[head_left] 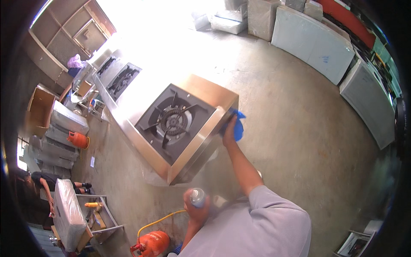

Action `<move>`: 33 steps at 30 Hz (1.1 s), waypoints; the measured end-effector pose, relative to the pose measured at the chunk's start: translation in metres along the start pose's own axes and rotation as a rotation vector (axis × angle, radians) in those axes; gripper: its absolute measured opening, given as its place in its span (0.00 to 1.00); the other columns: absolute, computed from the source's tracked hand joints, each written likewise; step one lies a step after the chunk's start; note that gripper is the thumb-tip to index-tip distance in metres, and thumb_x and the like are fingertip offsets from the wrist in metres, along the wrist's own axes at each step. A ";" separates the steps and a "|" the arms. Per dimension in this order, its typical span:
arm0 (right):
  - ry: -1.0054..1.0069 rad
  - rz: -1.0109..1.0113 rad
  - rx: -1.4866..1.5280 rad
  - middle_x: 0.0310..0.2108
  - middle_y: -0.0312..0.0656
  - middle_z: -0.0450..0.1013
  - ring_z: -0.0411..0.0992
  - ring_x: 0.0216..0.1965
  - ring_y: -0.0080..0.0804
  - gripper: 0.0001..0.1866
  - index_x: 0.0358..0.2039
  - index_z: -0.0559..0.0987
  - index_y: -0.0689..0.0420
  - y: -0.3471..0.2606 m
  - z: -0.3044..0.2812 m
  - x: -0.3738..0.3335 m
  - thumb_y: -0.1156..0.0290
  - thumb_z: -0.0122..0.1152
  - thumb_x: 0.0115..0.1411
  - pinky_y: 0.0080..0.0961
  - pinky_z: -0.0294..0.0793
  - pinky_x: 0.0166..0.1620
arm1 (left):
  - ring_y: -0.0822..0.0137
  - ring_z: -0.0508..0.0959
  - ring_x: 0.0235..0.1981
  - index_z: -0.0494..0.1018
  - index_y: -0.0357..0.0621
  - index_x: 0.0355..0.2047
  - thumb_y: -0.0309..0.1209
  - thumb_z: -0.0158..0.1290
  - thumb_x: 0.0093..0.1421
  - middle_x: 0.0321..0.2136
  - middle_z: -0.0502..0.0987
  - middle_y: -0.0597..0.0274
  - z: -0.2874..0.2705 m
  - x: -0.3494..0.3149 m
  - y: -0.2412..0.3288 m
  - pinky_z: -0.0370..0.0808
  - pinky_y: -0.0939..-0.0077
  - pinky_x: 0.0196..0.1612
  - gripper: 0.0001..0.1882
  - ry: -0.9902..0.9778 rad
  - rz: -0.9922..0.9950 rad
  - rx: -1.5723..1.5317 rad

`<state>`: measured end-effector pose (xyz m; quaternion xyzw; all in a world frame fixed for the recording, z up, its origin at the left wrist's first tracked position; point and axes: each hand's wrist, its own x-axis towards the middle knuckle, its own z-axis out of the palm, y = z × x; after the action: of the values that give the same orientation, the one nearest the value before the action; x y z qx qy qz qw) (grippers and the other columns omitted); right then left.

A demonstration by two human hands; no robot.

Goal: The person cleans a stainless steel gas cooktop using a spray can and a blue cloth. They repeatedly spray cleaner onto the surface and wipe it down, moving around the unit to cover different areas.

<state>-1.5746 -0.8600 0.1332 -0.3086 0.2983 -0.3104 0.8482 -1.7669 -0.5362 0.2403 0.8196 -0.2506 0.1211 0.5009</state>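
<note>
My left hand is closed around a spray can with a pale nozzle, held low in front of my body. Stretched forward, my right hand grips a blue cloth against the right end of a stainless steel stove. Part of the cloth is hidden behind the fingers. On the stove's top sits a dark square burner plate with a round gas burner and pan supports. Farther along the same steel counter is a second burner.
An orange gas cylinder with a yellow hose stands near my left arm. Another orange cylinder is farther left. At lower left, a person works beside a wrapped panel. Wrapped white units line the far right.
</note>
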 end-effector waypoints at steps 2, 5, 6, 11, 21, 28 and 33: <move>0.042 0.061 0.065 0.76 0.39 0.55 0.55 0.74 0.36 0.50 0.77 0.54 0.56 0.001 -0.019 0.041 0.26 0.32 0.71 0.33 0.49 0.75 | 0.49 0.82 0.45 0.63 0.46 0.61 0.27 0.72 0.48 0.48 0.77 0.46 0.028 0.013 0.007 0.79 0.55 0.48 0.42 -0.018 0.018 -0.004; 0.024 0.139 0.175 0.75 0.40 0.56 0.55 0.73 0.34 0.47 0.77 0.55 0.55 0.015 -0.048 0.077 0.30 0.30 0.73 0.32 0.51 0.75 | 0.52 0.82 0.45 0.64 0.45 0.61 0.27 0.72 0.49 0.47 0.78 0.47 0.083 0.042 0.018 0.79 0.58 0.47 0.41 -0.108 -0.018 -0.023; -0.005 0.138 0.224 0.75 0.41 0.56 0.56 0.73 0.34 0.47 0.77 0.55 0.56 0.017 -0.056 0.086 0.30 0.30 0.74 0.33 0.52 0.75 | 0.52 0.82 0.45 0.65 0.45 0.61 0.28 0.72 0.49 0.47 0.78 0.47 0.103 0.051 0.024 0.80 0.58 0.47 0.41 -0.132 -0.046 -0.009; -0.051 0.460 0.459 0.64 0.46 0.72 0.70 0.64 0.40 0.41 0.65 0.74 0.58 -0.017 -0.109 0.121 0.33 0.35 0.74 0.40 0.63 0.70 | 0.61 0.82 0.45 0.62 0.44 0.63 0.27 0.70 0.53 0.44 0.80 0.51 0.223 0.124 0.066 0.79 0.64 0.50 0.40 -0.276 -0.035 -0.013; -0.366 0.524 0.637 0.60 0.45 0.77 0.76 0.59 0.37 0.24 0.62 0.77 0.56 -0.197 -0.226 0.275 0.69 0.44 0.69 0.37 0.75 0.64 | 0.55 0.82 0.49 0.62 0.45 0.63 0.26 0.72 0.52 0.51 0.78 0.45 0.409 0.254 0.152 0.80 0.61 0.50 0.41 -0.305 -0.027 -0.129; -0.533 0.486 0.554 0.64 0.43 0.74 0.73 0.63 0.35 0.28 0.67 0.73 0.53 -0.224 -0.178 0.393 0.84 0.50 0.68 0.36 0.76 0.65 | 0.61 0.82 0.47 0.61 0.45 0.63 0.26 0.71 0.53 0.50 0.78 0.49 0.469 0.332 0.121 0.79 0.65 0.51 0.41 -0.250 -0.118 -0.033; -0.539 0.395 0.310 0.66 0.41 0.70 0.71 0.64 0.41 0.30 0.72 0.67 0.48 -0.256 -0.136 0.490 0.72 0.57 0.70 0.45 0.75 0.65 | 0.65 0.83 0.41 0.61 0.47 0.65 0.29 0.70 0.57 0.40 0.83 0.57 0.526 0.427 0.086 0.80 0.66 0.47 0.39 -0.019 -0.245 -0.084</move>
<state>-1.4487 -1.4115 0.0746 -0.1834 0.0674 -0.0898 0.9766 -1.4796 -1.1559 0.2505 0.8233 -0.1583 0.0408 0.5436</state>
